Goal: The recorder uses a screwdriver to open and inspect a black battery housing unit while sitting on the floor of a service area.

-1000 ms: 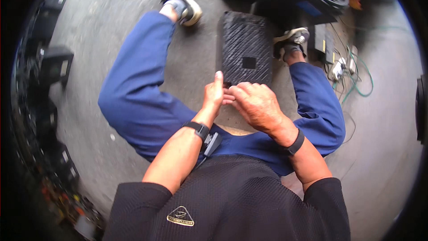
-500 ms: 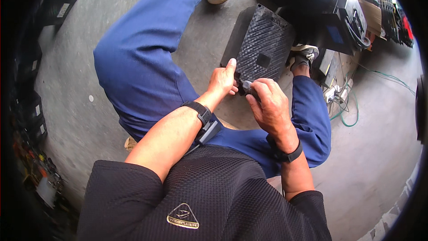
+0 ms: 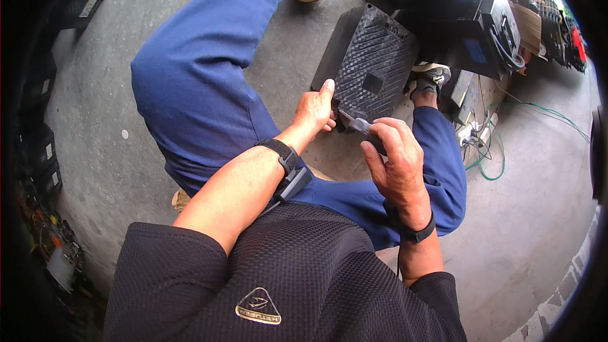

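Note:
A black plastic case (image 3: pixel 380 57) with a ribbed, diagonally patterned face and a small square patch lies tilted between my legs. My left hand (image 3: pixel 313 111) grips its near left corner, thumb up along the side and fingers curled under the edge. My right hand (image 3: pixel 400 152) is closed around a screwdriver (image 3: pixel 360 125) with a grey and dark handle. Its thin shaft points left at the case's near edge, close to my left fingers. Whether the tip touches the case I cannot tell; dark parts there hide it.
Large black boxes (image 3: pixel 465 41) stand beyond the case at the upper right. A power strip (image 3: pixel 467 133) and green cable (image 3: pixel 503 161) lie right of my right leg. Cardboard (image 3: pixel 525 25) leans behind. More black boxes (image 3: pixel 85 0) line the left side of the concrete floor.
My right hand has moved a little right and toward me with the screwdriver, and more of its shaft shows. My left hand still grips the case corner.

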`<state>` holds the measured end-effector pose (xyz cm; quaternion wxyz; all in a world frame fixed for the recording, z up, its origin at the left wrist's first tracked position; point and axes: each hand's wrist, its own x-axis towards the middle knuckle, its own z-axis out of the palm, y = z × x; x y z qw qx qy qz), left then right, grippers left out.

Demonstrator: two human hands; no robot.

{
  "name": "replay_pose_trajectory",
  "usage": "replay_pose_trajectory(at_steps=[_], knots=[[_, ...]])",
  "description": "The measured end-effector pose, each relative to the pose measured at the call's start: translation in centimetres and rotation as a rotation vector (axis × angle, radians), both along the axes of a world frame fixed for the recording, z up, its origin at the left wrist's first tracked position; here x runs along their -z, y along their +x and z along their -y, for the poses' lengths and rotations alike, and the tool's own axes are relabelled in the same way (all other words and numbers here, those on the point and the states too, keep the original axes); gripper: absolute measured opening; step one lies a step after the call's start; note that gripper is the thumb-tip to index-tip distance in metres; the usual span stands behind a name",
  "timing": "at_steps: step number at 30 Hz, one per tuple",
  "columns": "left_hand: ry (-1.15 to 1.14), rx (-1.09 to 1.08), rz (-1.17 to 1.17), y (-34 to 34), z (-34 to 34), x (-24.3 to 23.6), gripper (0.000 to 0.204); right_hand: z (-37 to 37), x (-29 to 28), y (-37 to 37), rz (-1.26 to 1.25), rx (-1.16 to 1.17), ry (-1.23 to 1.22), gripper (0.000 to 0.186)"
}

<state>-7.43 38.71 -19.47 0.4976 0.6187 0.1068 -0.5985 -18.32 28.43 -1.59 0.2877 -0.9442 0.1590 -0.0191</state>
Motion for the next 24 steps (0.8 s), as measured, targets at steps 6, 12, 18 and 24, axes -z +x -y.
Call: replay_pose_trajectory(at_steps=[6,12,18,24], knots=[[0.001,0.000,0.004,0.0,0.1,0.0,0.085,0.1,-1.0,0.0,0.036,0.025,0.015,0.031],[0.001,-0.003,0.008,-0.1,0.1,0.2,0.085,0.2,-1.5,-0.4,0.022,0.037,0.020,0.031],[-0.003,-0.002,0.009,-0.1,0.0,0.2,0.085,0.0,-0.9,-0.4,0.034,0.032,0.033,0.031],[-0.007,-0.008,0.006,0.0,0.0,0.1,0.084,-0.1,1.4,-0.1,0.017,-0.030,-0.031,0.034]])
